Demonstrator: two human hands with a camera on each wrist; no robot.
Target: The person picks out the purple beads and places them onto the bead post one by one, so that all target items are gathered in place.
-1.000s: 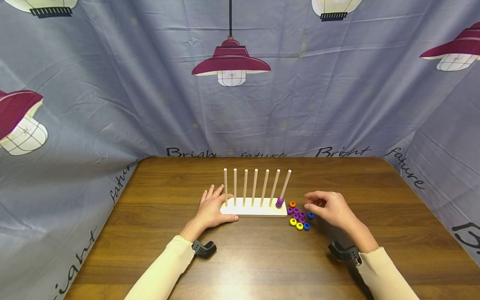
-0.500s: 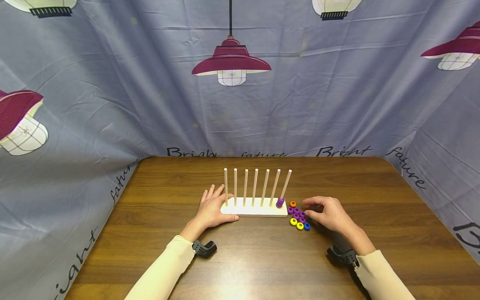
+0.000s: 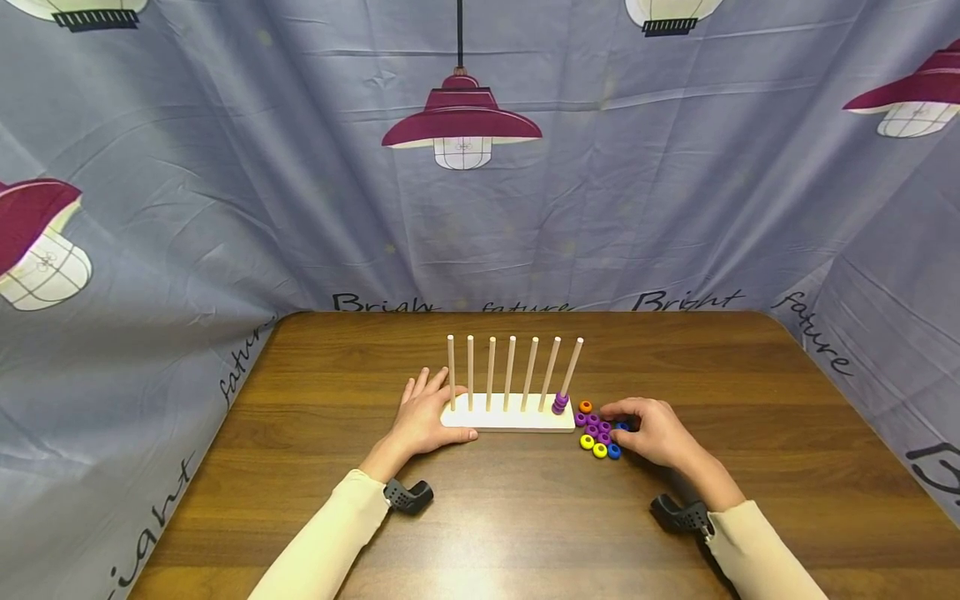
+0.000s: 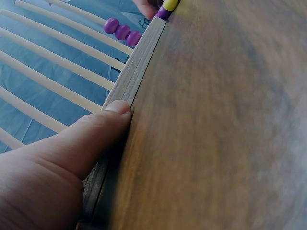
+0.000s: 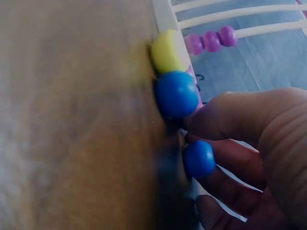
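Observation:
My left hand (image 3: pixel 422 423) grips the left end of a white wooden peg stand (image 3: pixel 507 417), its thumb (image 4: pixel 96 132) along the front edge. Several upright pegs rise from the base. The rightmost peg carries stacked purple beads (image 4: pixel 122 32); the others are bare. To the right lies a cluster of loose purple beads (image 3: pixel 592 430). Around these my right hand (image 3: pixel 654 429) is low, thumb and index finger apart at the cluster's right side. A blue bead (image 5: pixel 199 159) shows between thumb and fingers, on the table. In the right wrist view the thumb hides the index fingertip.
An orange bead (image 3: pixel 586 407) lies at the cluster's back. Two yellow beads (image 3: pixel 587 442) and another blue bead (image 3: pixel 614 451) lie along its front. The brown wooden table (image 3: pixel 480 517) ends at a grey-blue curtain (image 3: pixel 480 233) printed with lamps.
My right hand has come down and left onto the right side of the bead cluster, its thumb and index finger now beside the purple beads. The left hand stays on the stand.

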